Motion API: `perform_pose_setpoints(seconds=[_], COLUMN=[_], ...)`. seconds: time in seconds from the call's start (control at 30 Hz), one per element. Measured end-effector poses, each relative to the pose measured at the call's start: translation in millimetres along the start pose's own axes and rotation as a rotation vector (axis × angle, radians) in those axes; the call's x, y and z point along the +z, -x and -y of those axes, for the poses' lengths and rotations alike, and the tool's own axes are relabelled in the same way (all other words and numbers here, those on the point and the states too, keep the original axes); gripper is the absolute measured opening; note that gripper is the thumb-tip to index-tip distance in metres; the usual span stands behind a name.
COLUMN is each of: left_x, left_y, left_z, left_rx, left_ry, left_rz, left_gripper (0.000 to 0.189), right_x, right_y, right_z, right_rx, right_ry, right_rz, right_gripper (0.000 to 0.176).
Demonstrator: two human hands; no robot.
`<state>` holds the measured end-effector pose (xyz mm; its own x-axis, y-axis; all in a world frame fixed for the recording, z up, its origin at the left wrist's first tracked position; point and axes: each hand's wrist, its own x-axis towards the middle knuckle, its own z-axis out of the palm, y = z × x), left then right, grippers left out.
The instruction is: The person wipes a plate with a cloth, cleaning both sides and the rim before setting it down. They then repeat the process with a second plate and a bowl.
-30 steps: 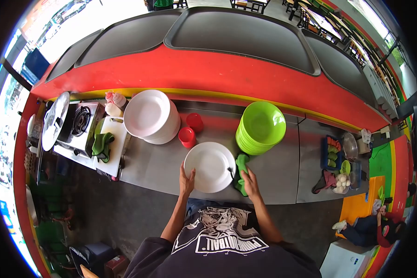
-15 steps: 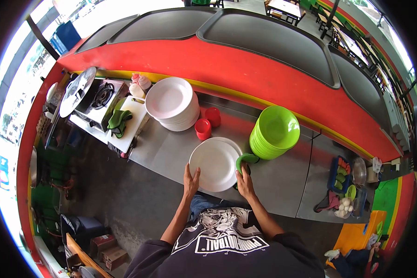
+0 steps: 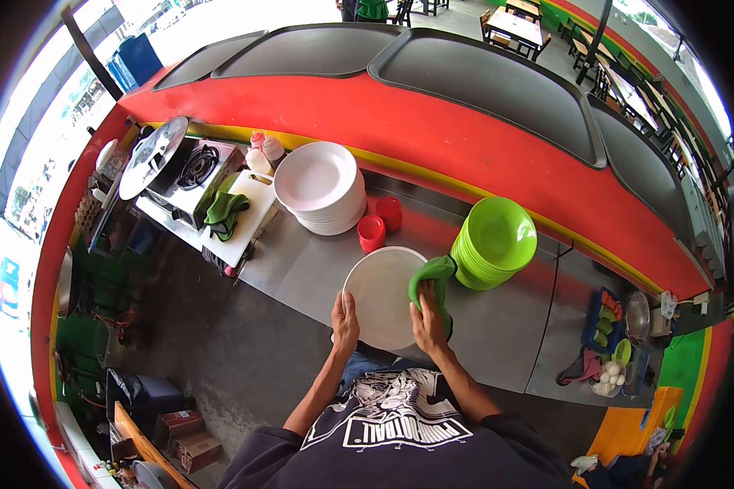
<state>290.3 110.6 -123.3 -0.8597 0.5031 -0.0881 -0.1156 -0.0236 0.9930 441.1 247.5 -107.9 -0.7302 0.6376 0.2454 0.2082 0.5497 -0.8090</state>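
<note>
Left of the green stack (image 3: 495, 244) were a white plate (image 3: 382, 300) and 2 red cups (image 3: 372, 234); the left hand (image 3: 345, 324) clamped the plate's rim; the right hand (image 3: 428, 328) had green cloth (image 3: 438, 270) about fingers whose closure I couldn't tell.

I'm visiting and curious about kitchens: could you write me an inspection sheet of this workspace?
Surface: steel counter, no spill made out.
Job's things: white plate, green cloth; white dish stack and green dish stack behind.
Clutter: two red cups between the stacks.
Hands: left hand holds plate's left edge; right hand holds cloth at plate's right edge.
Cables: nothing clearly seen.
Surroundings: black trays along red ledge; dining tables beyond.
</note>
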Motion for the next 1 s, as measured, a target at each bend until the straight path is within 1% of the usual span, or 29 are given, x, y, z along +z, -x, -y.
perform_pose_setpoints(seconds=[0.07, 0.13, 0.17, 0.23, 0.27, 0.37, 0.47, 0.57, 0.67, 0.73, 0.83, 0.9, 0.93, 1.0], left_x=[3, 6, 8, 16, 19, 23, 18, 15, 14, 8, 8, 12, 12, 10], left_y=[-1, -2, -3, -3, -2, 1, 1, 6, 11, 8, 8, 7, 6, 5], left_z=[-6, -19, -27, -37, -41, -50, -47, -56, -66, -60, -68, -74, -72, -66], left_rx=[-0.007, -0.041, -0.057, -0.03, -0.015, -0.054, -0.106, -0.057, -0.074, -0.061, -0.04, -0.041, -0.048, -0.063], left_ry=[0.005, -0.019, -0.031, 0.02, 0.045, 0.1, 0.113, 0.024, 0.086, 0.098, 0.154, 0.2, 0.2, 0.197], left_rz=[-0.013, 0.028, 0.046, 0.066, 0.075, 0.096, 0.123, 0.132, 0.05, -0.008, -0.094, -0.135, -0.112, -0.065], left_gripper=[0.045, 0.044, 0.044, 0.044, 0.044, 0.044, 0.046, 0.046, 0.046, 0.046, 0.044, 0.044, 0.044, 0.044], right_x=[-2, 3, 5, 10, 11, 16, 16, 9, -1, -9, -14, -16, -16, -8], right_y=[-3, -3, -1, 5, 6, 12, 1, -19, -28, -24, 3, 18, 21, 19], right_z=[17, 21, 25, 47, 56, 70, 66, 65, 57, 58, 63, 73, 76, 76], right_rx=[-0.045, -0.114, -0.131, -0.17, -0.223, -0.24, -0.26, -0.242, -0.191, -0.153, -0.203, -0.257, -0.281, -0.288], right_ry=[0.099, 0.186, 0.178, 0.161, 0.172, 0.151, 0.165, 0.247, 0.373, 0.435, 0.431, 0.303, 0.239, 0.083], right_rz=[0.108, 0.251, 0.28, 0.341, 0.36, 0.375, 0.409, 0.285, 0.242, 0.24, 0.274, 0.455, 0.545, 0.535], right_gripper=[0.054, 0.056, 0.057, 0.058, 0.062, 0.067, 0.072, 0.075, 0.079, 0.079, 0.077, 0.075, 0.075, 0.072])
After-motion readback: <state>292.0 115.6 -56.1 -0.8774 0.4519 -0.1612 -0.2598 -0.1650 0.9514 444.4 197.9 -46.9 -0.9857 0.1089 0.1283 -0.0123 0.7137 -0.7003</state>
